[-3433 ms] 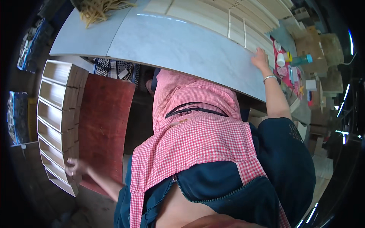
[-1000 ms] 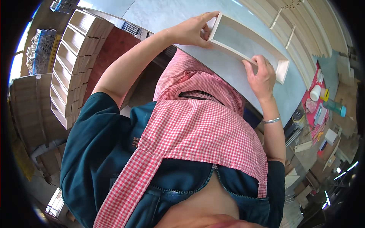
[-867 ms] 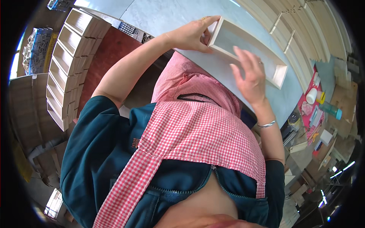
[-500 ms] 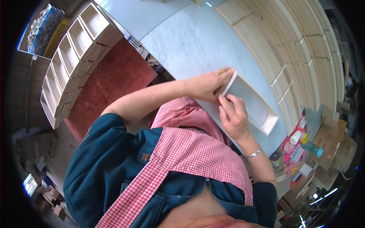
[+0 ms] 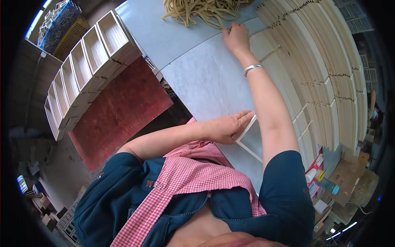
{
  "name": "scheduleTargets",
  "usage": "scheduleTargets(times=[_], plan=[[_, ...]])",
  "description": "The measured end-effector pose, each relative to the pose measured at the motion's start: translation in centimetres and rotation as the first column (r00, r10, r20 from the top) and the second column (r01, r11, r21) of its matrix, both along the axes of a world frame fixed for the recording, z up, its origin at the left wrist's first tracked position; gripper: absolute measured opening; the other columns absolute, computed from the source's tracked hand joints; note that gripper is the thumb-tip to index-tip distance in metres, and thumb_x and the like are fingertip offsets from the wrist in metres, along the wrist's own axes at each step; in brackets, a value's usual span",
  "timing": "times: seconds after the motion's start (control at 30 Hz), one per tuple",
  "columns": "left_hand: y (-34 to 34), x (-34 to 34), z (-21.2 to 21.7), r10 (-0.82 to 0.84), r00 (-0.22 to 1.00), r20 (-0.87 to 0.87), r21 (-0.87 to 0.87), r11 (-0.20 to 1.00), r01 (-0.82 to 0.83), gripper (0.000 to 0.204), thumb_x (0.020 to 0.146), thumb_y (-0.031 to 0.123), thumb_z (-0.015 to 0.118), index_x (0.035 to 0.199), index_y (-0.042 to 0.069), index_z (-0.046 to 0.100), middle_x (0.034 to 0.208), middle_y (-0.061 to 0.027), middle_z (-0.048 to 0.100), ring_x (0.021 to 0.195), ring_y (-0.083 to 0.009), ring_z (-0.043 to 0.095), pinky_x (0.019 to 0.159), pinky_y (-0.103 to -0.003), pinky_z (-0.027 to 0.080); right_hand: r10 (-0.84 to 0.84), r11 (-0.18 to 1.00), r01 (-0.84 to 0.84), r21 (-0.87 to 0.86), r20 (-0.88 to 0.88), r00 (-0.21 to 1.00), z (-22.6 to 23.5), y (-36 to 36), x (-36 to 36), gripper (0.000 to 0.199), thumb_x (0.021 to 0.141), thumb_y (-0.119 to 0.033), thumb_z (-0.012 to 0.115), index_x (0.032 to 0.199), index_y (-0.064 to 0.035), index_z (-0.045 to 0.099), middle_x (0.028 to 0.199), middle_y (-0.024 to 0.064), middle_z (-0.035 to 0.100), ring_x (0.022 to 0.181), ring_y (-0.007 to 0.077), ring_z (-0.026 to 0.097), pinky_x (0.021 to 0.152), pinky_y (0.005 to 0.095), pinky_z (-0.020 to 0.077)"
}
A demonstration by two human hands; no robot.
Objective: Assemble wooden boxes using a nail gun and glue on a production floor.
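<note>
My left hand (image 5: 233,128) is closed around the near end of a narrow, pale wooden frame (image 5: 249,151) on the grey tabletop (image 5: 201,78). My right forearm crosses over the frame and hides much of it. Stretched far forward, my right hand (image 5: 237,38) is at the edge of a heap of tan rubber bands (image 5: 197,11). Its fingers are curled and pinched where the end of one band meets them; their grip is partly hidden.
Long pale wooden strips (image 5: 317,61) are stacked along the right. To the left, a row of open wooden boxes (image 5: 92,51) stands on a red board (image 5: 123,111). Blue and yellow crates (image 5: 61,31) sit behind it. A bottle (image 5: 329,186) stands at the lower right.
My right hand has let go of the wooden frame and reached far forward to the band heap, which has come into view. My left hand still holds the frame.
</note>
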State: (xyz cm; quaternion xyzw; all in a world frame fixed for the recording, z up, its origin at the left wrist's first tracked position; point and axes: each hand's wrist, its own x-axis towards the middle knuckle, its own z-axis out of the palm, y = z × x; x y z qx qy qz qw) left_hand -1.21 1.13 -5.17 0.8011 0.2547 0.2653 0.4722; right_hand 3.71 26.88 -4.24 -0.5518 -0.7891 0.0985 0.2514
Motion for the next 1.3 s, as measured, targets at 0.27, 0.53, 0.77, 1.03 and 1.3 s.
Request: scheduleTargets(times=[0.27,0.53,0.77,1.03,1.3], plan=[[-0.6,-0.5,-0.9,0.027,1.0,-0.009,-0.058,0.998,-0.027,0.097,0.074,0.001,0.069,0.157,0.0,0.018,0.153,-0.0278,0.034,0.095,-0.0359,0.064,0.083,-0.039,0.056,-0.025,0.993,0.067,0.095,-0.384,0.923,8.6,-6.1,7.0,0.01,0.084,-0.011,0.068,0.082,-0.0031,0.062,0.081,0.0101,0.061,0.071,0.0268,0.055,0.074,0.037,0.0472],[0.4,-0.5,0.7,0.028,0.985,-0.172,-0.032,0.999,-0.034,0.106,0.073,0.005,0.076,0.158,0.001,0.014,0.143,-0.0286,0.046,0.092,-0.0313,0.066,0.075,-0.033,0.058,-0.149,0.986,0.114,-0.121,-0.336,0.93,8.6,-20.0,17.1,0.014,0.085,-0.014,0.067,0.076,-0.0044,0.064,0.057,0.0,0.056,0.047,0.0145,0.044,0.05,0.0292,0.0393],[0.2,-0.4,2.9,0.017,0.971,-0.238,-0.208,0.976,-0.068,0.111,0.07,0.004,0.079,0.16,0.007,0.014,0.123,-0.0216,0.06,0.086,-0.0239,0.067,0.064,-0.027,0.057,-0.053,0.954,-0.017,-0.299,-0.223,0.973,6.6,-25.3,15.2,0.011,0.088,-0.011,0.069,0.082,-0.004,0.065,0.058,-0.0046,0.05,0.052,0.0078,0.039,0.05,0.0241,0.0345],[0.3,-0.6,2.2,0.059,0.969,-0.242,0.032,0.998,-0.053,0.104,0.063,0.018,0.085,0.151,0.006,0.032,0.121,-0.0216,0.06,0.096,-0.0306,0.066,0.082,-0.04,0.056,-0.073,0.965,0.087,-0.248,0.065,0.995,9.3,-29.2,14.0,0.023,0.089,-0.022,0.069,0.077,-0.0038,0.064,0.057,0.0023,0.057,0.05,0.0155,0.049,0.051,0.0298,0.0411],[2.0,0.4,0.4,0.177,0.919,-0.353,0.37,0.928,-0.036,0.103,0.058,0.03,0.087,0.146,0.007,0.039,0.122,-0.0162,0.061,0.106,-0.032,0.06,0.1,-0.046,0.045,0.018,0.968,0.003,-0.249,0.08,0.997,5.8,-38.8,9.6,0.016,0.094,-0.019,0.062,0.092,-0.0044,0.068,0.08,0.0097,0.068,0.057,0.0263,0.06,0.055,0.0375,0.0479]])
